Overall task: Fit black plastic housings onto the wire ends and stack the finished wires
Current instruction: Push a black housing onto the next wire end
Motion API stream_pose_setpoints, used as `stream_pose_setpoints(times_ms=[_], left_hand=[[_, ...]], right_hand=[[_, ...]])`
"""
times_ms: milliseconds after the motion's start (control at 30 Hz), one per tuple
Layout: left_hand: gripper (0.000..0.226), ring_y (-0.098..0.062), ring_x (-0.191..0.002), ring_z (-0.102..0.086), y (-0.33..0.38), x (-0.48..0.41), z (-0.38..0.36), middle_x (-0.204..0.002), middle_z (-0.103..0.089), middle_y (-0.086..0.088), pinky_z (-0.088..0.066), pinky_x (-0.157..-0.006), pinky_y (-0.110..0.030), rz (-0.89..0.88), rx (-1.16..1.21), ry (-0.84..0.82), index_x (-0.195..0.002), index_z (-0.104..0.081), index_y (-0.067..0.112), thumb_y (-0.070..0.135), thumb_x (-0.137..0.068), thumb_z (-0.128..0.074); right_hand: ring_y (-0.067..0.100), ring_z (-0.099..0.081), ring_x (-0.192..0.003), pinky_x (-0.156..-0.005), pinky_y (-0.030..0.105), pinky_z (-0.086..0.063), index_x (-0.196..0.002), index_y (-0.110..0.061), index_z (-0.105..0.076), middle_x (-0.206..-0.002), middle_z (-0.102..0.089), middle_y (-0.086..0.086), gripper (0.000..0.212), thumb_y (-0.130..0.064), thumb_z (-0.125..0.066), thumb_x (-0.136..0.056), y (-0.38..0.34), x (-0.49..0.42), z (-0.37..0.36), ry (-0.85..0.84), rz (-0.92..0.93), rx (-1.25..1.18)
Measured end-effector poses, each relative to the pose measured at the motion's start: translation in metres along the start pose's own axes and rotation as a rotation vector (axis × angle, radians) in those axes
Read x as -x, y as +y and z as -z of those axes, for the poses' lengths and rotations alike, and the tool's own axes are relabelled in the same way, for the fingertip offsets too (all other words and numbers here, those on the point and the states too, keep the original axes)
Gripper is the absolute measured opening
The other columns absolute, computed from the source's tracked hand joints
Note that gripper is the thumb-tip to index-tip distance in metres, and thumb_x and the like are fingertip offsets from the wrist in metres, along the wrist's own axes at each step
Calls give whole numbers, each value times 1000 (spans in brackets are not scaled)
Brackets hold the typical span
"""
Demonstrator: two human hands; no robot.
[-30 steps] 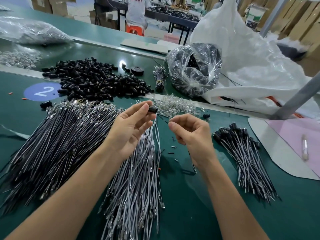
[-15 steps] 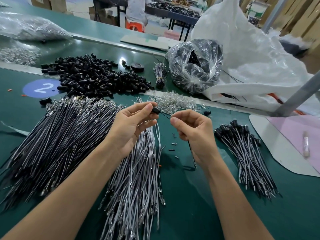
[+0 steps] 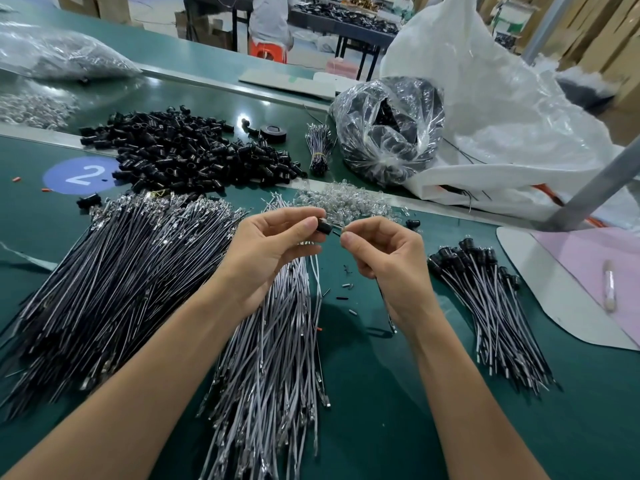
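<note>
Green workbench (image 3: pixel 398 427), cardboard boxes (image 3: pixel 588 29) stacked behind.

Two hands, left hand (image 3: pixel 273 251) and right hand (image 3: pixel 384 261), one housing (image 3: pixel 323 226) and one wire (image 3: pixel 388 308) held, three wire heaps, left heap (image 3: pixel 114 282), middle heap (image 3: pixel 273 358), right heap (image 3: pixel 491 306), one far tied bundle (image 3: pixel 319 147), one housing pile (image 3: pixel 183 150), one tape roll (image 3: pixel 273 132), one numbered disc (image 3: pixel 81 174)

At ctr, a small black cylindrical plastic housing (image 3: pixel 322 226) is pinched sideways in the left hand (image 3: pixel 270 251). A thin grey wire (image 3: pixel 387 306) is held in the right hand (image 3: pixel 391 268), tip just beside it. The finished black-capped wires (image 3: pixel 491 306) are stacked at right, w/ caps at far end.
</note>
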State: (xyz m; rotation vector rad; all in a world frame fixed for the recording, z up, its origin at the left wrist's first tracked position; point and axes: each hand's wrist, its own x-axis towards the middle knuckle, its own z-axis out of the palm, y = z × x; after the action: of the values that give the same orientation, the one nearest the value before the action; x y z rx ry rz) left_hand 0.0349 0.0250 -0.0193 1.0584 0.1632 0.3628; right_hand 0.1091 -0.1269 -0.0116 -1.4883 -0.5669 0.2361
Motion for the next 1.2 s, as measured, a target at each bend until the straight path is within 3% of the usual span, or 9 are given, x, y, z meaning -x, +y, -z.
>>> stream_pose_setpoints(times_ms=[300, 667, 1200], left_hand=[[29, -13, -77, -71, -2, -1, -1, -90, -76, -4, -56, -70, -20, -52, -46, -11, -101, -69, 9, 8, -72, -67], [27, -16, -83, -71, -2, -2, 1, -92, -75, -8, -57, -77, -21, -58, 24, -16, -97, -69, 4, 3, -71, -67], [29, -14, -83, -71, -3, -2, 1, -91, -75, -8, -56, -74, -19, -45, -14, -13, -101, -68, 2, 6, -72, -67]], right_hand=[[8, -46, -52, -48, 15, -38, -75, -21, -73, -70, -68, 0, 18, -5, -71, -83, -1, -1, 2, -52, -50, -163], [8, -49, -50, -47, 14, -38, -78, -15, -71, -69, -70, 5, 16, -1, -71, -84, 1, -1, 4, -38, -35, -105], [5, -54, -52, -49, 14, -39, -81, -9, -71, -69, -71, 4, 11, 1, -71, -84, 0, 0, 1, -1, 2, 0]])
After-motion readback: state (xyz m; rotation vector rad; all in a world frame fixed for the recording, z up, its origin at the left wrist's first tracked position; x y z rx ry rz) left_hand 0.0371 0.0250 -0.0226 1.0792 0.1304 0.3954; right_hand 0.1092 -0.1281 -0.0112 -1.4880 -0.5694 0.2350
